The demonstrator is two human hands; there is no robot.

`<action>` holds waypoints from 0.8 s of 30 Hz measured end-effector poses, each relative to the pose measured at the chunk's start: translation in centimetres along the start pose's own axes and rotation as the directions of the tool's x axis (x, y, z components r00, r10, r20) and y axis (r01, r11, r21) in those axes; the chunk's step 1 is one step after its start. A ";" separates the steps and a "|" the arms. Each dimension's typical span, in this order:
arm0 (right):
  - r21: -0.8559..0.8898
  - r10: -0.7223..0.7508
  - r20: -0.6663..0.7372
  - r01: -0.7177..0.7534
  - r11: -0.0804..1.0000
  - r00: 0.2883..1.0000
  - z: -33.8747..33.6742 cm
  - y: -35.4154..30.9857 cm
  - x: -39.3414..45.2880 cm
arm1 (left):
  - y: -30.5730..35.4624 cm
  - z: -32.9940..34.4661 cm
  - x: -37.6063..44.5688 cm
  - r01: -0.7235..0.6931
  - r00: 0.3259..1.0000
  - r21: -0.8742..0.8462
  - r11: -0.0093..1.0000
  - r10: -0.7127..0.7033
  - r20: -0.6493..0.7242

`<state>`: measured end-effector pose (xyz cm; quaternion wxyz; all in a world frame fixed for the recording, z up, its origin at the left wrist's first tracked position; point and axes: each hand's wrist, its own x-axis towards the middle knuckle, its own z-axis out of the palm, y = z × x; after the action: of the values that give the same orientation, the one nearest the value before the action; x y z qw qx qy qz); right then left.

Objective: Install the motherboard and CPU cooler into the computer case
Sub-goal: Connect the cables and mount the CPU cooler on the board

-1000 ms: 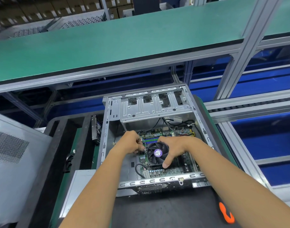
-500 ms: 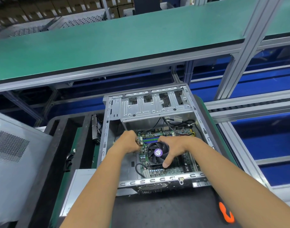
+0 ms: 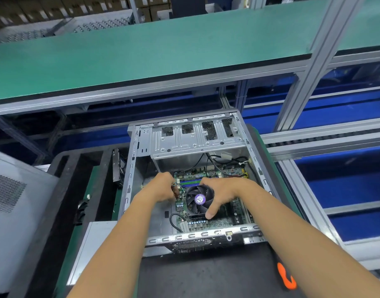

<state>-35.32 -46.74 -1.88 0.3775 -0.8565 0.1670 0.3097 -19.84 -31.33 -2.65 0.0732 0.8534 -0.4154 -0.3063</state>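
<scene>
An open grey computer case [image 3: 141, 145] lies on its side in front of me. Inside it sits the green motherboard [image 3: 219, 222], with a black CPU cooler fan [image 3: 197, 201] bearing a purple centre label. My right hand [image 3: 222, 192] grips the cooler from its right side, thumb down at the near corner and fingers over the far edge. My left hand [image 3: 161, 187] is curled at the cooler's left edge and pinches a small bundle of thin wires [image 3: 174, 186]. A black cable [image 3: 174, 220] loops at the board's near left.
A metal drive cage [image 3: 195, 138] spans the case's far end. A grey perforated side panel [image 3: 14, 201] leans at the left. A black mat [image 3: 206, 276] lies near me with an orange-handled tool [image 3: 287, 276] at its right. A green shelf [image 3: 141, 50] overhangs beyond.
Both hands stay at the cooler with only slight shifts. The left hand has edged a little away from the fan.
</scene>
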 end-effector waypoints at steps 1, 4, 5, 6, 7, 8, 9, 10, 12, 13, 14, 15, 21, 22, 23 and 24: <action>-0.002 -0.003 0.001 0.003 1.000 1.000 0.0 0.0 0.0 | 0.0 0.0 -0.1 -0.004 1.000 0.015 1.000 0.004 -0.002; 0.002 -0.014 0.007 0.014 1.000 1.000 0.0 -0.1 0.0 | 0.3 -0.1 -0.3 -0.017 0.999 0.055 0.998 0.018 -0.031; 0.004 -0.014 0.007 0.014 1.000 1.000 0.0 -0.1 0.0 | 0.3 -0.1 -0.3 -0.023 0.999 0.051 0.998 0.026 -0.043; 0.006 -0.014 0.008 0.014 1.000 1.000 0.0 -0.1 0.0 | 0.4 -0.1 -0.2 -0.027 0.998 0.041 0.999 0.029 -0.051; 0.007 -0.015 0.008 0.015 1.000 1.000 0.0 0.0 0.0 | 0.4 -0.1 -0.2 -0.028 0.998 0.032 0.999 0.030 -0.056; 0.005 -0.015 0.009 0.015 1.000 1.000 0.0 0.0 0.0 | 0.5 -0.1 -0.2 -0.027 0.998 0.028 0.999 0.029 -0.060; 0.003 -0.014 0.010 0.014 1.000 1.000 0.0 0.0 0.0 | 0.5 0.0 -0.2 -0.027 0.997 0.027 0.999 0.029 -0.066; 0.003 -0.013 0.010 0.013 1.000 1.000 0.0 0.0 0.0 | 0.5 0.0 -0.1 -0.027 0.997 0.030 0.999 0.030 -0.074; 0.004 -0.013 0.011 0.013 1.000 1.000 0.1 0.0 0.0 | 0.5 0.2 0.0 -0.033 0.996 0.039 0.999 0.037 -0.086; 0.004 -0.013 0.011 0.013 1.000 1.000 0.1 0.1 0.0 | 0.6 0.2 0.0 -0.036 0.995 0.042 0.998 0.040 -0.087; 0.002 -0.014 0.009 0.014 1.000 1.000 0.1 0.1 0.0 | 0.6 0.3 0.0 -0.038 0.995 0.044 0.998 0.042 -0.088; 0.000 -0.014 0.008 0.014 1.000 1.000 0.0 0.1 0.0 | 0.6 0.3 0.0 -0.041 0.995 0.052 0.998 0.046 -0.091; 0.002 -0.010 0.013 0.010 1.000 1.000 0.1 0.2 0.2 | 0.6 0.9 -0.1 -0.043 0.996 0.092 0.995 0.051 -0.077; 0.003 -0.010 0.014 0.010 1.000 1.000 0.1 0.2 0.2 | 0.6 1.0 -0.1 -0.039 0.996 0.090 0.995 0.046 -0.075; 0.002 -0.010 0.015 0.010 1.000 1.000 0.1 0.3 0.2 | 0.6 1.1 0.0 -0.036 0.996 0.085 0.996 0.042 -0.073; 0.001 -0.011 0.014 0.011 1.000 1.000 0.1 0.3 0.2 | 0.6 1.1 0.0 -0.034 0.997 0.078 0.996 0.039 -0.070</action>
<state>-35.35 -46.87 -2.18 0.3808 -0.8551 0.1597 0.3136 -20.91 -31.57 -3.33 0.0606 0.8582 -0.4395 -0.2581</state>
